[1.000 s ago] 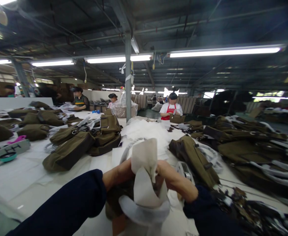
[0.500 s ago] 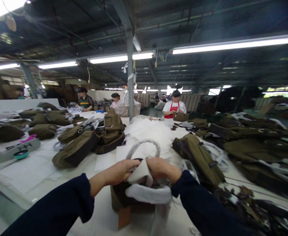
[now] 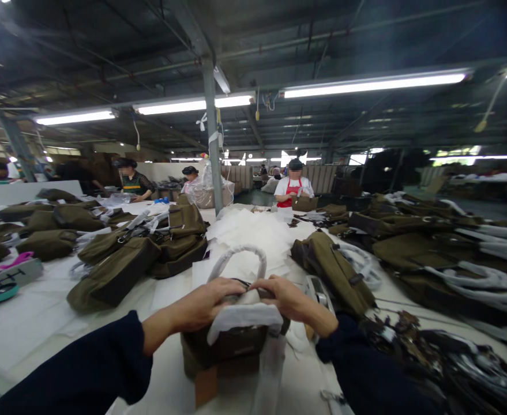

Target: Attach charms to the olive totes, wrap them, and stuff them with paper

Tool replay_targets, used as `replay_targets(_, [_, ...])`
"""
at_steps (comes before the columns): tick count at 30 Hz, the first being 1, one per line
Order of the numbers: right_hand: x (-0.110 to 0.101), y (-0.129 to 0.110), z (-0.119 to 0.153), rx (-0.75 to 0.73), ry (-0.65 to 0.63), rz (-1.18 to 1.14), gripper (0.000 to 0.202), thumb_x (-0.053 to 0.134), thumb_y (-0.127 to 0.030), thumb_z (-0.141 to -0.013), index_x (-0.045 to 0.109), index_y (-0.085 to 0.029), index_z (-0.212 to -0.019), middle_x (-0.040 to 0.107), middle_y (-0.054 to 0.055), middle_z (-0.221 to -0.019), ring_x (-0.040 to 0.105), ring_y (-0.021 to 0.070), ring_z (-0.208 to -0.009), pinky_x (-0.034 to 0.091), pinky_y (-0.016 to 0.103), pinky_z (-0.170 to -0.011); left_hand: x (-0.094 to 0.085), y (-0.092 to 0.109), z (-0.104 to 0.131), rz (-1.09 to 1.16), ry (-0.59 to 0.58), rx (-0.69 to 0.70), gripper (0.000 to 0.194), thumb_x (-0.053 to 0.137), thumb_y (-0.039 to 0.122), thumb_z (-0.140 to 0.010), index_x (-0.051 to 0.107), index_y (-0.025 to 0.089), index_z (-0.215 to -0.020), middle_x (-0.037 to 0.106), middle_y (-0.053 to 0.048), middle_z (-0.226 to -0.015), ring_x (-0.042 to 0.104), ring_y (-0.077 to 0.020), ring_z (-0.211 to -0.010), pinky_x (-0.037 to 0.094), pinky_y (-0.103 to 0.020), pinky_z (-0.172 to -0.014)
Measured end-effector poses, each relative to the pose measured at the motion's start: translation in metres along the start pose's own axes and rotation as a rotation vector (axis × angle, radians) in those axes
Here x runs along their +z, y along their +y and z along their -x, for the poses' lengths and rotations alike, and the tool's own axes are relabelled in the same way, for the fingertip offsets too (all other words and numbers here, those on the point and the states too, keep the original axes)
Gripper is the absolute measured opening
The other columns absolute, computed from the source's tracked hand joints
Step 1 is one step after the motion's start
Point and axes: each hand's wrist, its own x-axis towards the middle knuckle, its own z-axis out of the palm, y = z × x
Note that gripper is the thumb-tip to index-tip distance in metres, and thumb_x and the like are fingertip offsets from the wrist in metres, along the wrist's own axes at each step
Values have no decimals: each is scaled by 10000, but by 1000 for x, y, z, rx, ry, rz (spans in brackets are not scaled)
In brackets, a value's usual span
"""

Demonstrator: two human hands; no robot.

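A dark olive handbag (image 3: 222,349) stands upright on the white table in front of me, its two handles wrapped in white material. White paper (image 3: 250,297) shows in the bag's opening between my hands. My left hand (image 3: 210,302) has its fingers closed on the left part of the bag's top edge. On the right part of that edge my right hand (image 3: 281,294) is closed too, fingers pointing inward. Both thumbs are partly hidden. An orange-brown tag (image 3: 205,386) hangs at the bag's lower front.
White sheets (image 3: 251,230) are heaped beyond the bag. Olive bags (image 3: 115,274) lie at left, with more (image 3: 331,271) at right. Dark straps and metal hardware (image 3: 452,369) lie at lower right. A person in a red apron (image 3: 294,187) is across the table.
The white paper that stood up between my hands is now lower in the bag's opening. My hands have come down onto its top edge. The view has turned slightly right.
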Motion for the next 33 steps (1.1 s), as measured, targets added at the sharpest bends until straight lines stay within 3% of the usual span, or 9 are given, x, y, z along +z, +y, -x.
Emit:
replay_targets(2, [0, 0, -3, -30, 10, 0, 315, 646, -301, -823, 678, -295, -1136, 584, 14, -849, 547, 163, -783, 389, 247, -718, -5, 13, -6, 75, 41, 9, 524, 565, 352, -909, 424, 267, -1406, 501, -60, -1409, 496, -226, -1243, 386, -327, -1050])
replay_targets(4, [0, 2, -3, -45, 11, -25, 304, 665, -313, -808, 678, -273, -1109, 582, -1, -815, 526, 151, -746, 369, 239, -681, -4, 18, -11, 43, 8, 31, 564, 632, 326, -857, 437, 270, -1383, 496, -60, -1392, 512, -230, -1212, 406, -319, -1018])
replay_targets(7, [2, 12, 3, -2, 6, -140, 267, 672, -319, -800, 675, -243, -1056, 569, -28, -735, 487, 127, -668, 333, 225, -604, 5, 7, -11, -110, -43, 2, 197, 583, 197, -839, 623, 213, -1032, 615, -44, -1096, 591, -211, -989, 452, -288, -864])
replay_targets(10, [7, 25, 8, 45, 17, -275, 233, 645, -331, -823, 673, -231, -1031, 586, -32, -729, 482, 121, -652, 329, 219, -575, 12, -13, -1, -198, -72, -47, 151, 487, 98, -832, 602, 192, -805, 617, -18, -887, 592, -172, -819, 431, -245, -727])
replay_targets(16, [15, 22, 1, 23, 116, -246, 144, 623, -282, -827, 687, -204, -929, 645, -12, -786, 531, 139, -720, 364, 236, -626, -1, -7, 11, -315, -188, -86, 156, 516, 133, -839, 645, 199, -897, 653, -47, -947, 608, -203, -874, 454, -264, -759])
replay_targets(20, [16, 20, 3, 27, 150, -406, 188, 621, -314, -831, 679, -204, -973, 684, 3, -854, 591, 162, -786, 428, 251, -680, -4, 12, -12, -219, -74, 55, 212, 528, 193, -885, 656, 223, -1052, 623, -71, -1138, 574, -220, -1058, 445, -306, -936])
replay_targets(25, [23, 46, 25, 195, 582, -304, 291, 579, -403, -856, 639, -207, -1063, 673, 71, -1050, 597, 218, -1006, 470, 320, -817, 20, 5, -37, -83, -111, 150, 399, 558, 334, -909, 568, 286, -1305, 554, -79, -1324, 568, -247, -1147, 432, -329, -1012])
replay_targets(30, [39, 63, 40, 447, 294, -416, 314, 570, -465, -835, 529, -194, -680, 529, -35, -509, 490, 118, -439, 357, 227, -425, 29, -8, -35, -64, -109, 70, 416, 535, 430, -914, 566, 331, -1318, 544, -57, -1333, 598, -246, -1114, 476, -291, -934])
replay_targets(33, [46, 56, 42, 427, 290, -590, 379, 503, -513, -873, 473, -199, -664, 517, -48, -481, 427, 83, -371, 300, 198, -363, 32, -14, -28, -25, -136, 51, 407, 527, 435, -917, 582, 324, -1304, 536, -61, -1364, 597, -257, -1136, 475, -298, -946])
